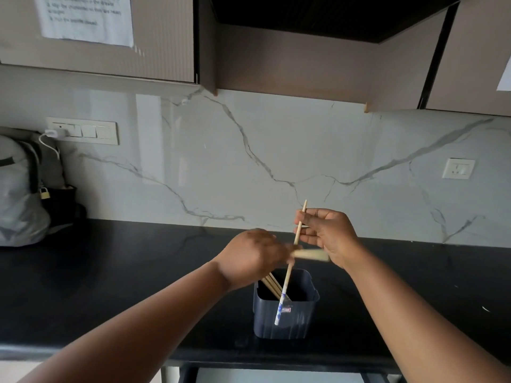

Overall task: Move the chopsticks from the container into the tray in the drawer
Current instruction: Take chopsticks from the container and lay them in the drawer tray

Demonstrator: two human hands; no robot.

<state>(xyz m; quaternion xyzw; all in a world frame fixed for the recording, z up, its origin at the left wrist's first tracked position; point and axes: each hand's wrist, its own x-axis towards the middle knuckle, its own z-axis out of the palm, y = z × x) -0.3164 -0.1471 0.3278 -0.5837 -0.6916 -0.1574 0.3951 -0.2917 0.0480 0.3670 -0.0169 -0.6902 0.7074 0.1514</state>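
The right hand [327,234] pinches a long pale wooden chopstick [290,266] above the dark blue plastic container [284,317]. The left hand [250,258] curls around more chopsticks [272,287] leaning in it, one blurred.

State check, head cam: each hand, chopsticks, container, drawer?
right hand: pinches one chopstick, lifted, tilted
left hand: grips a blurred chopstick piece
container: upright on counter, several chopsticks inside
drawer: barely visible, state unclear

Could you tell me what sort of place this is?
Most likely a home kitchen: a black countertop under wall cabinets, a marble-look backsplash with a wall socket.
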